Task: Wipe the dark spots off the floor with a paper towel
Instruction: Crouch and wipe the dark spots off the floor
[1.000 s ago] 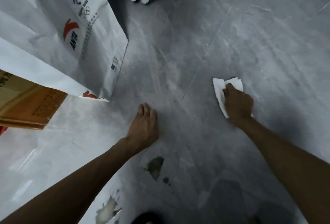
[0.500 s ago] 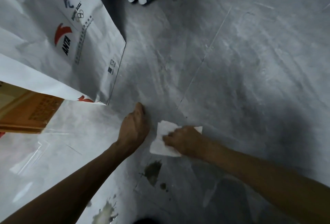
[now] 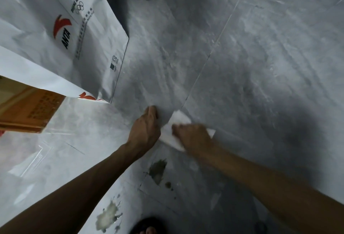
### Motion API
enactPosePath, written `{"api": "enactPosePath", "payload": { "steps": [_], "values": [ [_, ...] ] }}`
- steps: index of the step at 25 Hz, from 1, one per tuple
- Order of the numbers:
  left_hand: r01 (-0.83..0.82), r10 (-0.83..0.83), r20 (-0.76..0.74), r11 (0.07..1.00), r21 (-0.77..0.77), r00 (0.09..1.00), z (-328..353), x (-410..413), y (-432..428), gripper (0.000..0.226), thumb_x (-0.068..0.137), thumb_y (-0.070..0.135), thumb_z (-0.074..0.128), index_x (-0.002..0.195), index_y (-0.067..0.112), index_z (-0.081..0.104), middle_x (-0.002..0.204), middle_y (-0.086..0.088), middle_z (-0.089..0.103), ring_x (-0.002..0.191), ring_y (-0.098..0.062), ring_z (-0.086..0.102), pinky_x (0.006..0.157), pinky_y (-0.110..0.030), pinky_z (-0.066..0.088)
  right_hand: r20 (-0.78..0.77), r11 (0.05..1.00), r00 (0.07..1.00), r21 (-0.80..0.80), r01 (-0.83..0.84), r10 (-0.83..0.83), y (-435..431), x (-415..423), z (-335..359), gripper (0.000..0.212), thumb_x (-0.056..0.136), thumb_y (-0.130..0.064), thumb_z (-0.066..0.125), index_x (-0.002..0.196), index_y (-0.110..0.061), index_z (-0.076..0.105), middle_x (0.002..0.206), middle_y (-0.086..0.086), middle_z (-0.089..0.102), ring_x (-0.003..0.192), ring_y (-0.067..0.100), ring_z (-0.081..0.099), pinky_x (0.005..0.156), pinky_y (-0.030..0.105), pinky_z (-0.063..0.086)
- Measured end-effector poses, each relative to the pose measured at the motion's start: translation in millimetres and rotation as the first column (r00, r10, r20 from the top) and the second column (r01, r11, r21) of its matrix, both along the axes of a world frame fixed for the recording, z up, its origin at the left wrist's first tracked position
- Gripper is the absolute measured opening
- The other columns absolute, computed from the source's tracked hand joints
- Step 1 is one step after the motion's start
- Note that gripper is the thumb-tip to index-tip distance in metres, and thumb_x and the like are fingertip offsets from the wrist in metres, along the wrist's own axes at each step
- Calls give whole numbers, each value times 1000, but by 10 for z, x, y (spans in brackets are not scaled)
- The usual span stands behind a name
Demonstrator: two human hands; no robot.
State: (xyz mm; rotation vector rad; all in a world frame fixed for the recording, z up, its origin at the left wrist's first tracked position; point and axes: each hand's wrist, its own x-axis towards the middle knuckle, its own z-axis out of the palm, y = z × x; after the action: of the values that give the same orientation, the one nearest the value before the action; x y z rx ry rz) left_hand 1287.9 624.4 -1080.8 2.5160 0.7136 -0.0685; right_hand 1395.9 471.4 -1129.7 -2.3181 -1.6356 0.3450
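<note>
1. White paper towel (image 3: 179,120) lies on the floor (image 3: 242,84) under the right hand (image 3: 193,137), whose fingers curl onto it.
2. Left hand (image 3: 146,131) rests flat, fingers straight, at the towel's 9 o'clock.
3. Dark spot (image 3: 158,168): towel's 6 o'clock.

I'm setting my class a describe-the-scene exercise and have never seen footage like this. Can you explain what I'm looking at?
There is no machine here. A person wears a camera on the head, which looks down at both bare arms. The right hand presses a white paper towel against the grey tiled floor. The left hand rests on the floor beside it, holding nothing. Nearer the person lie a dark spot and a smaller one, neither wiped yet. A white paper bag and a cardboard box stand on the left.
</note>
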Motion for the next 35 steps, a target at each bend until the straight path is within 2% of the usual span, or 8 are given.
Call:
{"api": "enactPosePath", "payload": {
  "steps": [6, 10, 14, 20, 27, 31, 33, 35],
  "values": [
    [56, -61, -55, 993, -99, 997, 87, -90, -76, 15, 86, 4, 42, 100, 8, 42, 78, -10, 54, 62, -26, 53, 54, -37, 42, 115, 850, 842, -101, -518, 527, -721, 530, 48, 19, 83, -15, 61, 99, -16, 72, 79, 7, 73, 64, 22, 70, 52, 30, 55],
    [20, -26, -41, 991, -133, 999, 115, -99, -93, 13, 86, 0, 41, 99, 5, 43, 79, -13, 56, 66, -28, 55, 58, -40, 46, 221, 892, 880, -78, 446, -421, -508, 1412, 101, 21, 96, -25, 47, 108, -16, 63, 92, 19, 71, 78, 36, 68, 68, 40, 50],
    [-65, 63, -16, 987, -145, 998, 106, -57, -44, 12, 87, -2, 41, 89, 10, 38, 66, 2, 42, 54, -11, 40, 47, -17, 36, 150, 723, 714, 7, 691, -684, 489, 1386, 36, 24, 99, -28, 41, 106, -14, 59, 85, 18, 71, 78, 36, 68, 66, 36, 46],
    [-137, 136, -11, 984, -111, 991, 109, -85, -8, 13, 90, 4, 44, 97, 13, 38, 77, -6, 52, 59, -17, 46, 49, -14, 27, 109, 997, 992, 35, 65, -68, 538, 582, -31, 16, 97, -29, 48, 98, -18, 60, 77, 7, 70, 67, 27, 67, 53, 30, 35],
    [5, -68, -263, 972, -234, 962, 212, -143, -332, 54, 89, 6, 47, 140, 5, 32, 134, -17, 52, 112, -31, 57, 92, -33, 49, 125, 818, 810, -16, -575, 572, -936, 160, 109, 34, 62, -16, 84, 91, -22, 68, 69, -1, 68, 56, 18, 65, 50, 23, 49],
    [1, -164, -411, 929, -369, 897, 461, -15, -441, 24, 85, 9, 53, 101, 18, 37, 78, -2, 54, 62, -16, 50, 48, -22, 35, 197, 990, 971, -20, 142, -135, -1469, 833, 241, 16, 81, -25, 61, 86, -15, 73, 75, 11, 73, 59, 28, 70, 51, 34, 54],
    [10, -167, -400, 931, -366, 901, 589, 17, -538, 21, 87, 10, 53, 101, 16, 38, 63, 1, 48, 48, -12, 43, 42, -19, 27, 196, 765, 758, -59, 642, -622, -1536, 672, 223, 22, 93, -28, 53, 91, -13, 68, 70, 17, 69, 58, 34, 66, 51, 35, 48],
    [-37, -130, -401, 923, -383, 907, 748, -14, -650, 20, 87, 9, 53, 101, 15, 39, 55, 1, 47, 41, -10, 39, 36, -15, 25, 60, 695, 713, -178, 697, -699, -1377, 44, 208, 15, 90, -24, 63, 96, -12, 70, 67, 17, 68, 57, 34, 66, 49, 35, 46]
  ]
}}
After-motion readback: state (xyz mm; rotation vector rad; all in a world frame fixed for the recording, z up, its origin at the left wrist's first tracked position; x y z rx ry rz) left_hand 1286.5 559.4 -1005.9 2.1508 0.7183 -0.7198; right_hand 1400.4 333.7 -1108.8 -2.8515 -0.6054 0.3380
